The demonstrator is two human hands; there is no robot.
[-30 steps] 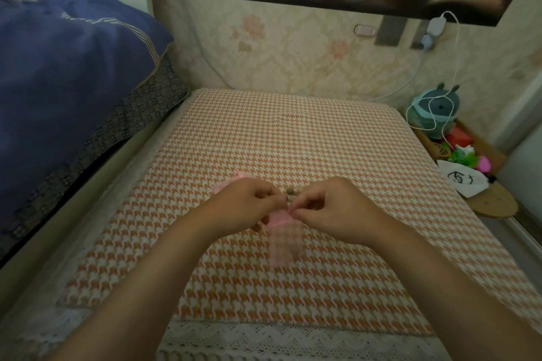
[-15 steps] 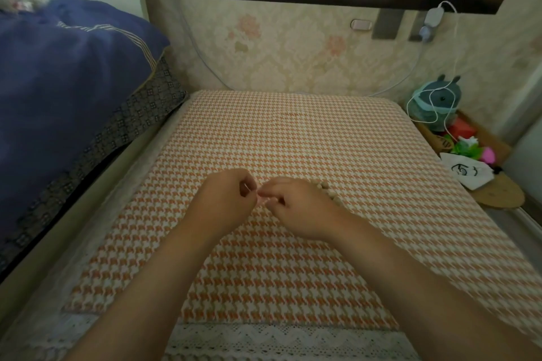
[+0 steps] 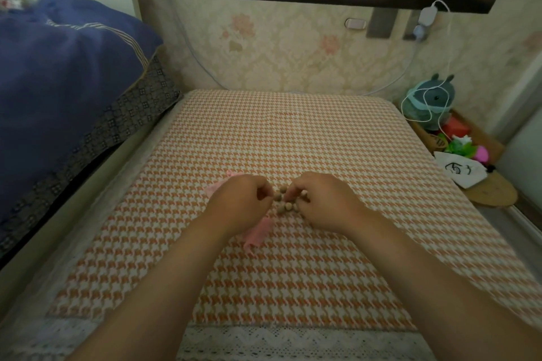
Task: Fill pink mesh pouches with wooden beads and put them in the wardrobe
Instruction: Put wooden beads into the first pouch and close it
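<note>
On the orange houndstooth table cover [image 3: 293,138], several small wooden beads [image 3: 286,205] lie in a loose cluster between my two hands. My left hand [image 3: 243,202] holds a pink mesh pouch [image 3: 258,233] whose lower end trails out below the hand onto the cover. More pink pouch fabric [image 3: 218,186] shows behind that hand. My right hand [image 3: 319,199] has its fingers curled down over the beads, fingertips pinching at one near the left hand. Which bead it holds is hard to tell.
A bed with a dark blue quilt [image 3: 64,73] borders the table on the left. At the right, a low shelf holds a teal toy [image 3: 434,99] wrapped in white cable, colourful toys [image 3: 460,146] and a white drawstring bag [image 3: 457,170]. The wallpapered wall stands behind.
The beads, earlier mostly hidden, now lie exposed between my hands. The pink pouch has shifted under my left hand. My right hand moved back right onto the beads.
</note>
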